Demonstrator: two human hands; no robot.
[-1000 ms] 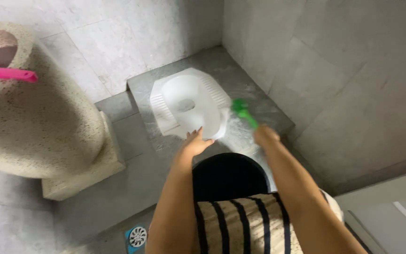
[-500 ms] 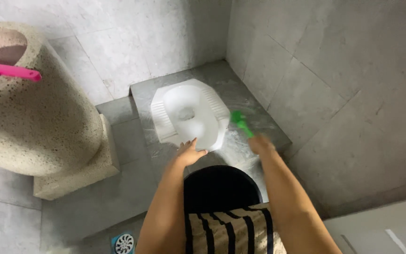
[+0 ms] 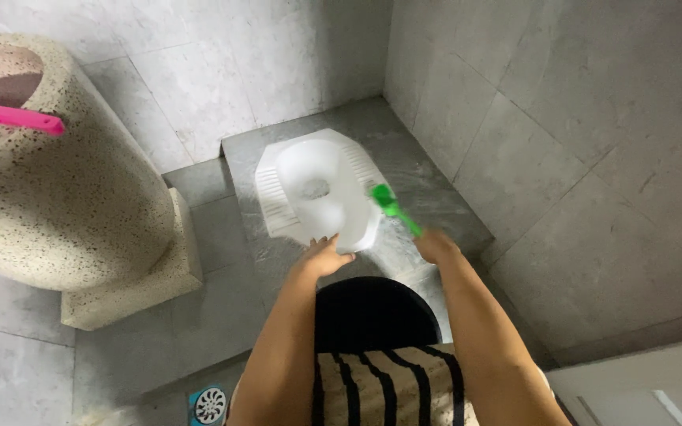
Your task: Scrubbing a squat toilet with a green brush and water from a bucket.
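Right hand [image 3: 436, 245] closed around a green brush [image 3: 391, 205], its head now farther forward at the right rim of the white squat toilet [image 3: 317, 193], left hand [image 3: 324, 256] loosely spread at its near edge as before, brush handle partly hidden, fingers blurred.

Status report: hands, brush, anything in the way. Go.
Right hand shut on green brush, head at white squat pan right edge. Left hand open, over pan's near rim. Nothing blocking.

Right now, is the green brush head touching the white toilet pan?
Cannot tell. In the head view the brush, held by the right hand, overlaps the pan's right rim, but motion blur hides any contact or gap.
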